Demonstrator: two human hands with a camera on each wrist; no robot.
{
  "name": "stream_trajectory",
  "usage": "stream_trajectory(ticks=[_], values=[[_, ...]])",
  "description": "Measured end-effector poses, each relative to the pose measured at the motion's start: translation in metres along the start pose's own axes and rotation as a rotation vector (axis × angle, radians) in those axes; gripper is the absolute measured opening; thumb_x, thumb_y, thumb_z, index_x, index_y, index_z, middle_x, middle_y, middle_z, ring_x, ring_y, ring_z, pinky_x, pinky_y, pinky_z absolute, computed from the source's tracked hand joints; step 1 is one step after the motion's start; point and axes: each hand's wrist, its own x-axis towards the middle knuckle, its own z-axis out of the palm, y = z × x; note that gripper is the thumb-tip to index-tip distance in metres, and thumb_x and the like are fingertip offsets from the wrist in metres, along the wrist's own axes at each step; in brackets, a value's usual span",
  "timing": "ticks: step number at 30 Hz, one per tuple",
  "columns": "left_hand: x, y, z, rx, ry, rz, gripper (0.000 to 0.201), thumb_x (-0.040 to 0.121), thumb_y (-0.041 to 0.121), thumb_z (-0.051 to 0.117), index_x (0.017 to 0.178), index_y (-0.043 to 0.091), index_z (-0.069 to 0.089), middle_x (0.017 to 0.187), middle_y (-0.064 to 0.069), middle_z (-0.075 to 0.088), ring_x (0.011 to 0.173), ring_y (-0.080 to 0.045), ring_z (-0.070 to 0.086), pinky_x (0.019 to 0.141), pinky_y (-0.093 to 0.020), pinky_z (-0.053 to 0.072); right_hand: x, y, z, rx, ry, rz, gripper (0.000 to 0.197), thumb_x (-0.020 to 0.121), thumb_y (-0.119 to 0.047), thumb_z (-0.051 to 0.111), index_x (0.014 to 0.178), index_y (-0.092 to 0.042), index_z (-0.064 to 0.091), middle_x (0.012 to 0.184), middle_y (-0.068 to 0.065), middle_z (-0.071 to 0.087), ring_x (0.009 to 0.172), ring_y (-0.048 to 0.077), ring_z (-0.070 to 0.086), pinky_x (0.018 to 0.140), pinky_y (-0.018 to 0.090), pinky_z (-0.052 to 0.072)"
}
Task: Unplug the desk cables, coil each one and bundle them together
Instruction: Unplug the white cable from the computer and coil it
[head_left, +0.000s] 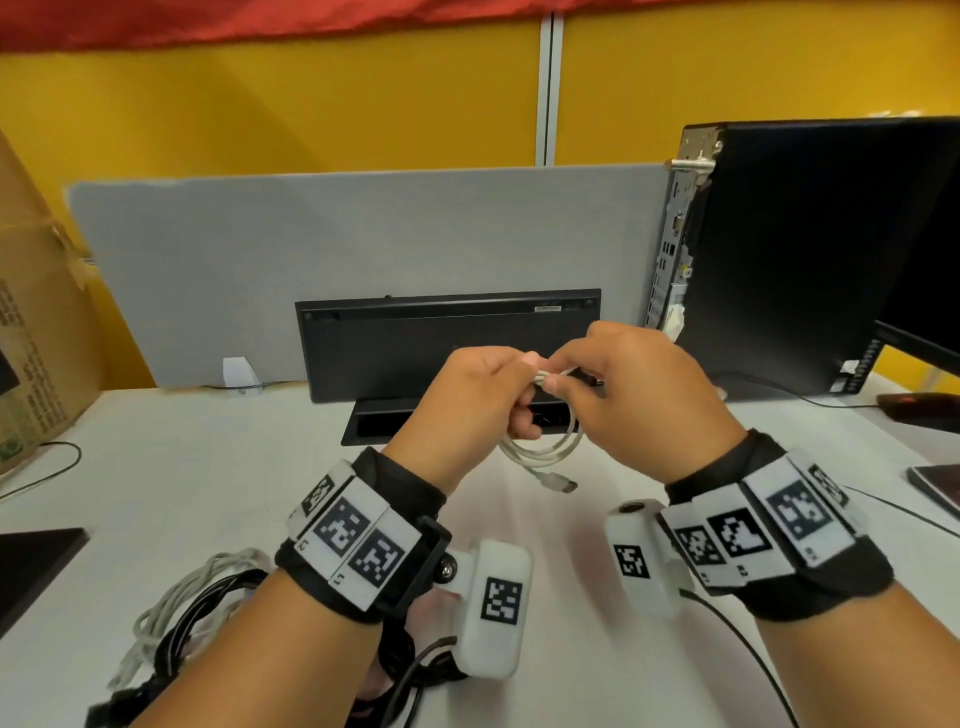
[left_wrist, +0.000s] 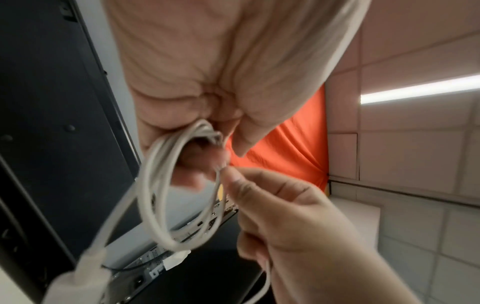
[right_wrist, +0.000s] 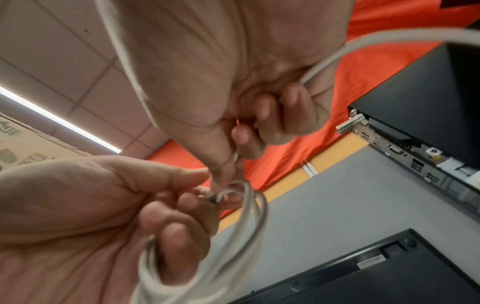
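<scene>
Head view showed a light grey USB cable (head_left: 543, 449) wound into a small coil and held in the air above the white desk (head_left: 208, 493), in front of the keyboard (head_left: 447, 353) that stood on edge against the grey divider panel (head_left: 363, 234). The coil hung below the two hands, and its plug (head_left: 561, 483) dangled at the bottom, clear of the desk. The left hand (head_left: 480, 395) gripped the top of the coil, fingers curled round the gathered loops; in the left wrist view the loops (left_wrist: 166, 195) passed through that closed grip. The right hand (head_left: 631, 389) pinched a strand of the cable between thumb and forefinger just beside the left fingers, and the right wrist view showed its other fingers (right_wrist: 291, 111) curled over a further length of cable (right_wrist: 363, 45) that ran out past the palm. The two hands were touching or nearly so at the pinch.

Under the left forearm a bundle of grey and black cables (head_left: 192, 608) lay on the desk. A black desktop computer (head_left: 779, 260) stood to the right with its rear ports facing the keyboard, a monitor (head_left: 930, 260) beyond it. A cardboard box (head_left: 36, 312) sat at the far left.
</scene>
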Motion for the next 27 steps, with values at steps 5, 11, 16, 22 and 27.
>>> stream_trajectory(ticks=[5, 11, 16, 22, 27], values=[[0.005, -0.003, -0.004, 0.172, 0.08, -0.007, 0.021, 0.097, 0.023, 0.055, 0.088, 0.015, 0.073, 0.053, 0.001, 0.048, 0.041, -0.011, 0.047, 0.054, -0.028, 0.046, 0.003, 0.0, 0.0, 0.105, -0.084, -0.092, 0.018, 0.093, -0.02, 0.059, 0.101, -0.018, 0.076, 0.08, -0.001, 0.051, 0.078, 0.014, 0.045, 0.069, 0.028, 0.034], [0.005, -0.005, -0.003, 0.141, 0.129, -0.018, 0.018, 0.094, 0.017, 0.058, 0.089, 0.013, 0.074, 0.046, 0.007, 0.049, 0.039, -0.008, 0.045, 0.05, -0.026, 0.043, 0.004, 0.003, -0.001, 0.019, -0.074, -0.072, 0.017, 0.091, -0.023, 0.064, 0.101, -0.021, 0.077, 0.084, 0.001, 0.049, 0.086, 0.019, 0.045, 0.073, 0.032, 0.038], [0.005, -0.004, -0.005, -0.066, 0.151, 0.0, 0.02, 0.093, 0.007, 0.055, 0.09, 0.004, 0.074, 0.049, 0.006, 0.041, 0.043, -0.01, 0.034, 0.045, -0.023, 0.034, 0.004, 0.012, -0.003, 0.051, 0.001, 0.015, 0.015, 0.09, -0.021, 0.065, 0.095, -0.018, 0.079, 0.082, 0.004, 0.068, 0.077, 0.019, 0.061, 0.075, 0.031, 0.049], [0.002, -0.004, -0.007, -0.334, 0.07, 0.047, 0.018, 0.096, 0.009, 0.055, 0.096, -0.001, 0.069, 0.057, -0.001, 0.032, 0.049, -0.012, 0.028, 0.045, -0.023, 0.032, 0.002, 0.006, 0.003, 0.641, 0.055, 0.273, 0.014, 0.089, -0.012, 0.065, 0.088, -0.016, 0.079, 0.071, 0.002, 0.075, 0.069, 0.019, 0.072, 0.071, 0.036, 0.061], [0.004, -0.005, -0.006, -0.368, 0.118, 0.075, 0.016, 0.097, 0.012, 0.052, 0.094, 0.006, 0.067, 0.055, -0.001, 0.034, 0.048, -0.013, 0.028, 0.045, -0.023, 0.035, 0.003, -0.001, -0.001, 1.144, -0.149, 0.417, 0.015, 0.089, -0.002, 0.061, 0.095, 0.006, 0.072, 0.088, 0.025, 0.072, 0.086, 0.036, 0.071, 0.077, 0.038, 0.06]])
